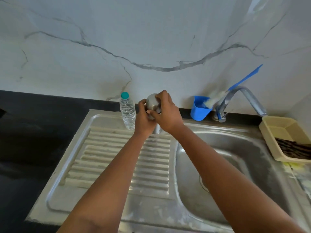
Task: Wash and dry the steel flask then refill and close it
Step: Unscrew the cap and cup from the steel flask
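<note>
We hold the steel flask (152, 105) upright over the ribbed draining board (107, 158), at its far edge near the wall. Our left hand (144, 119) wraps its body from the left, the grip curled round the metal. Our right hand (165, 113) curls over the rounded top, fingers pinching it. A plastic water bottle (127, 112) with a teal cap stands just beside the flask, to its left. The sink basin (235, 165) lies to the right, a tap (242, 100) behind it.

Steel drainboard (104, 165) beside the basin carries a water bottle (127, 111) and the flask (157, 128)
</note>
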